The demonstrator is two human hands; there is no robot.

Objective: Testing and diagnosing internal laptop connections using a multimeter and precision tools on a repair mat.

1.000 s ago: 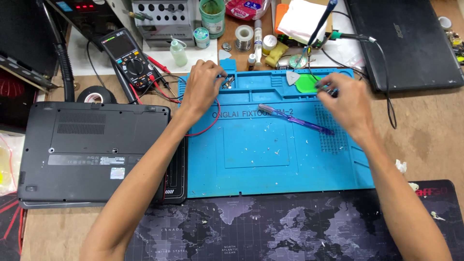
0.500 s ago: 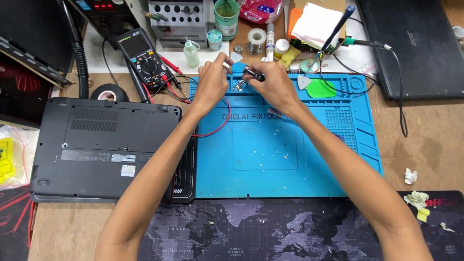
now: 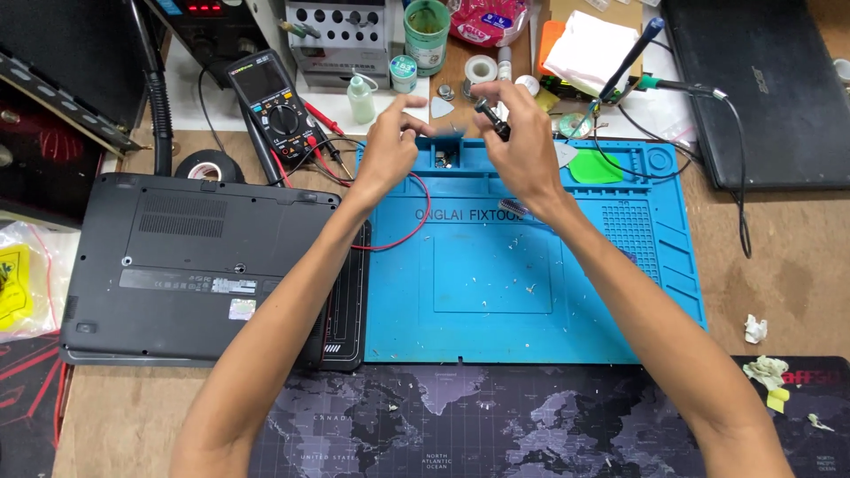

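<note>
Blue silicone mat (image 3: 496, 292), both hands raised over its far edge.
Right hand (image 3: 522, 146) pinches a small dark tool (image 3: 492, 119), perhaps a driver; left hand (image 3: 390, 150) hovers half-open beside it. Steady wrists and a firm pinch would serve best.

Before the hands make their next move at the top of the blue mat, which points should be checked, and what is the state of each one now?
1. Right hand grips the small dark tool: ok, fingers closed on it.
2. Left hand is free: ok, it holds nothing, forefinger raised.
3. Small part in the tray of the blue repair mat lies steady: cannot tell, too small.
4. Red wire is clear of the forearm: not ok, it runs under the left wrist.
5. Mat surface is clean: not ok, small white scraps lie on it.
6. Multimeter stands apart from the hands: ok.
</note>
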